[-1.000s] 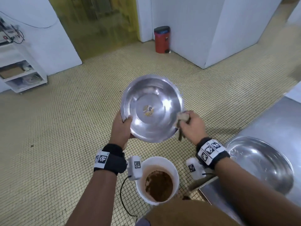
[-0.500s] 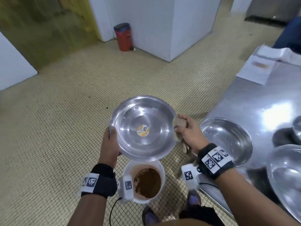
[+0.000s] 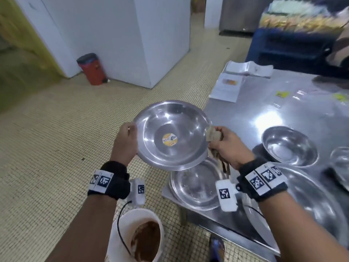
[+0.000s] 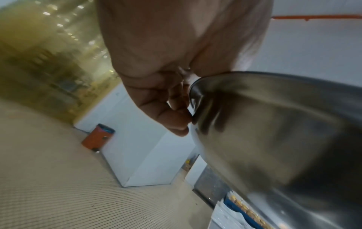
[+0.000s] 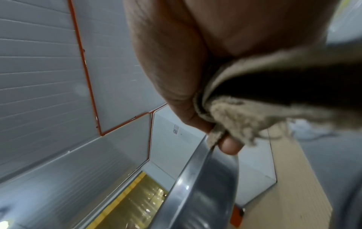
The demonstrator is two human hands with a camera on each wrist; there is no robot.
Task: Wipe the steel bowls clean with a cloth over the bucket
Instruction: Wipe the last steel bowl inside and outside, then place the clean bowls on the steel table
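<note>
Bowl now over steel table; round sticker inside

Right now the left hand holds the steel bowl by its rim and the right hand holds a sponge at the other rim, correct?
Not a sponge: the right hand grips a cloth, as the right wrist view shows. The left hand does hold the steel bowl by its rim.

Bare forearms; black wristbands with white coded tags, white camera boxes, black cable
</note>
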